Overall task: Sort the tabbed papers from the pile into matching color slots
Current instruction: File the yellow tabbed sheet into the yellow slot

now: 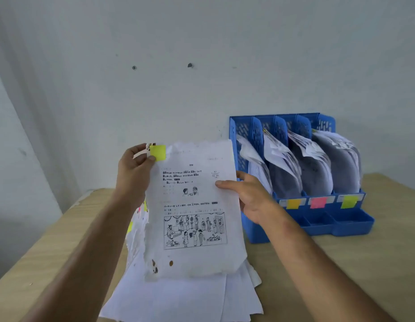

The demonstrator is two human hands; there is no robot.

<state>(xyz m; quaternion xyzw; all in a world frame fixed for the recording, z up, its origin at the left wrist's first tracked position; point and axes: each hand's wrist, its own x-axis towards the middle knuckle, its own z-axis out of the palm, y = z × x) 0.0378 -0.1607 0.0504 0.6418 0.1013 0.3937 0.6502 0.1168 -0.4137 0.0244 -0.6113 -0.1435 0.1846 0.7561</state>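
Observation:
I hold up a printed sheet [192, 210] with a yellow-green tab [158, 152] at its top left corner. My left hand [132, 173] pinches that corner beside the tab. My right hand [246, 196] grips the sheet's right edge, thumb on the front. Below it the pile of papers [178, 296] lies on the table, with pink and yellow tabs poking out at its left edge. To the right stands the blue file rack [318, 219], several slots stuffed with curled papers. Its front carries an orange label [293, 203], a pink label [318, 202] and a yellow-green label [348, 201].
The wooden table [341, 263] runs up to a white wall [202, 66] behind the rack. The rack has a shallow tray along its front. The table's left edge [37, 247] drops off beside my left forearm.

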